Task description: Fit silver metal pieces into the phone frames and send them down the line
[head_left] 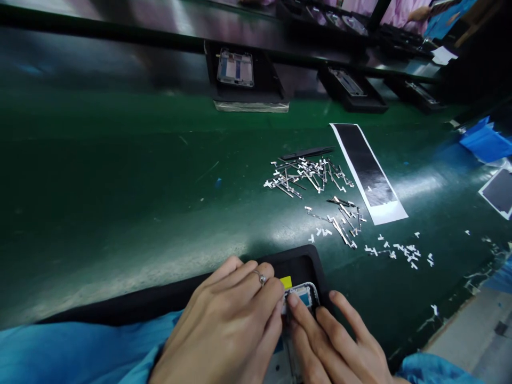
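Observation:
A phone frame [314, 292] with a silver rim and a blue patch inside lies in a black tray [308, 257] at the bottom middle. Over the frame's left edge my left hand [230, 314], with a ring on one finger, is curled closed; its fingertips and anything between them are hidden. My right hand [336, 341] has its fingers stretched out and apart. Its index fingertip presses on the frame's upper part, close to the left fingers, while its thumb is out of sight. A small yellow piece [286, 282] shows just behind the frame.
Beyond the tray lie thin metallic strips with white tabs [308, 176], black tweezers [308, 153] and a sheet of black strips [364, 165]. White scraps [408, 252] are scattered right. Further back, more phone frames [236, 68] rest on black trays below a shelf [160, 24].

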A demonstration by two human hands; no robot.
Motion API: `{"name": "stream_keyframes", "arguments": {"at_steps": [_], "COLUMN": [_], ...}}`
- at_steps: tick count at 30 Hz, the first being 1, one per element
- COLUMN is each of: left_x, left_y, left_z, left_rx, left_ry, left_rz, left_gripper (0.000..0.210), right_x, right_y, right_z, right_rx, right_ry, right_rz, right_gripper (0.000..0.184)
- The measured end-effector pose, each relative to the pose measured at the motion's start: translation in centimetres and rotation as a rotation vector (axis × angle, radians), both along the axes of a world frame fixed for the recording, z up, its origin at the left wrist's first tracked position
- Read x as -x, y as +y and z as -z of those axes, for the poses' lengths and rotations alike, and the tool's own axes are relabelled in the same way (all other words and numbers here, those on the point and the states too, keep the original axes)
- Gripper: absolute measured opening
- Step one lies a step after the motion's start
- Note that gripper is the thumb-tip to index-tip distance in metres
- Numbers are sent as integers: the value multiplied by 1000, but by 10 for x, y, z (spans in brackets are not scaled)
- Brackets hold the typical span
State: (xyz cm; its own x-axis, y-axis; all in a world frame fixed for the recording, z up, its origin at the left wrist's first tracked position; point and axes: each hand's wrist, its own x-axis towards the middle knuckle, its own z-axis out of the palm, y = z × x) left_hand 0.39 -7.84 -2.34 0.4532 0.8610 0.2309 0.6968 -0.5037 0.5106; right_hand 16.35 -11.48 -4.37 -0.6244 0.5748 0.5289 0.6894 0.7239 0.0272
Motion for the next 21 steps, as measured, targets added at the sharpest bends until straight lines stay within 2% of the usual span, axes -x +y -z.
{"name": "stream_keyframes", "arguments": {"at_steps": [3,8,13,17,21], "left_x": [0,6,6,1,-1], "left_y": [0,1,0,0,1], "left_z": [1,5,4,1,-2], "left_rx": [-13,71,100,47,-48], "left_ry": [5,73,64,54,72], "left_rz": [-7,75,86,25,0], "left_gripper": [29,24,22,28,34], "right_x": [0,1,1,0,-3], "right_y": [2,6,2,0,2], "right_z": [-2,-6,-1,2,-1], "right_rx": [-10,19,22,40,26], "right_ry": [3,-73,12,29,-59], "right_rz": [-17,-94,-51,-22,-86], "right_gripper": [42,35,36,34,35]}}
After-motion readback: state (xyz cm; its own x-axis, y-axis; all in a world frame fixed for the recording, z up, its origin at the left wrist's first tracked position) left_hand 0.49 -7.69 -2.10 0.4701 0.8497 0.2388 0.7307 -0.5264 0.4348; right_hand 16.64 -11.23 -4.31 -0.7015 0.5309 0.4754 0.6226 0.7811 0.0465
